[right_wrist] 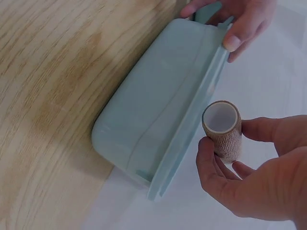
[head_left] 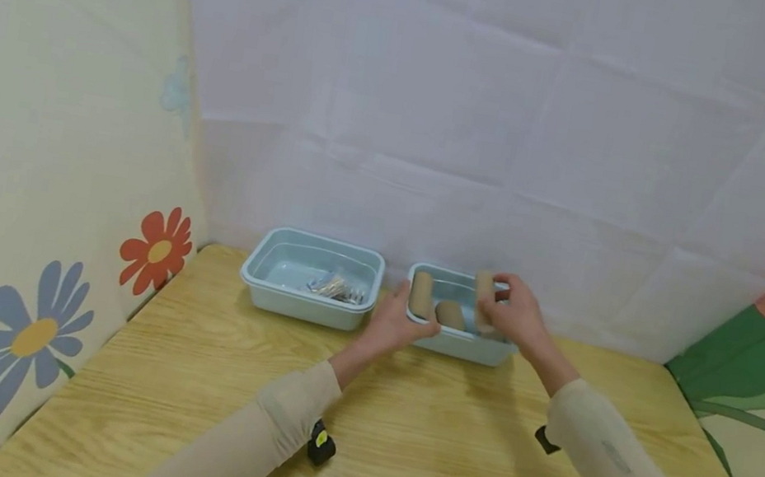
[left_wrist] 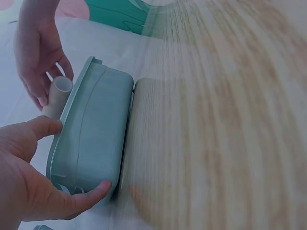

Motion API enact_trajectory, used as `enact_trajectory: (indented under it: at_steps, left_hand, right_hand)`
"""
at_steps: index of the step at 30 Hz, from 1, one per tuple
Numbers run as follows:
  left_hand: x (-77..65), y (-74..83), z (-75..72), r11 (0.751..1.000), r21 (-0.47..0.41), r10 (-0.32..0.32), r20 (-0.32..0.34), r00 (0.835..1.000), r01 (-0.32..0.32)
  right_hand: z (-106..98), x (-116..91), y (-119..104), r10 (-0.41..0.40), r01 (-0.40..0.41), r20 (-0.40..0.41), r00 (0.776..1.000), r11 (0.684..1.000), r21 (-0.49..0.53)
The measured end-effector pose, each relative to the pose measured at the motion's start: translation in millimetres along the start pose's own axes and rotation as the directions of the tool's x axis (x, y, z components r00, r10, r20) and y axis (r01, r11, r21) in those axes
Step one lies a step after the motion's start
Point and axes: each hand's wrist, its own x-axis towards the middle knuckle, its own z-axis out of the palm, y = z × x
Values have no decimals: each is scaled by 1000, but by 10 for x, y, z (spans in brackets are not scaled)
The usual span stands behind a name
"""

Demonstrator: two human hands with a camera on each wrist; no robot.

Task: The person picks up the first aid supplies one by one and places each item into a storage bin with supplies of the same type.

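Note:
A light-blue plastic bin point(head_left: 463, 346) stands at the back of the table, right of centre. My left hand point(head_left: 395, 322) grips its left end, one digit at the rim and another spread along the outer wall in the left wrist view. In my right hand point(right_wrist: 254, 167) is a tan bandage roll point(right_wrist: 225, 129), textured outside with a hollow white core, pinched between thumb and fingers. That hand is over the bin's right part in the head view. Another tan roll point(head_left: 422, 295) leans upright at the bin's left end, and a third roll point(head_left: 450, 314) lies lower inside, between them.
To the left stands a second light-blue bin point(head_left: 300, 307), holding a bundle of thin pale sticks point(head_left: 337, 289) in clear wrapping. Both bins are close to the white cloth backdrop point(head_left: 447, 115). The wooden table point(head_left: 425, 445) stretches toward me under both forearms.

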Motion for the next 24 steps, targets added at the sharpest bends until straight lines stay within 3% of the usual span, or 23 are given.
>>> enact_trajectory:
  at_steps: [8, 12, 24]
  left_hand:
    - [0, -2, -2, 1000, 9, 4, 4, 1000, -4]
    - [9, 9, -9, 1000, 16, 4, 18, 1000, -4]
    - [16, 3, -12, 1000, 16, 10, 15, 1000, -10]
  right_hand:
    - [87, 113, 83, 35, -27, 60, 998, 991, -134]
    - [105, 113, 98, 46, -34, 77, 996, 989, -145]
    - [177, 142, 78, 44, -30, 57, 997, 974, -223]
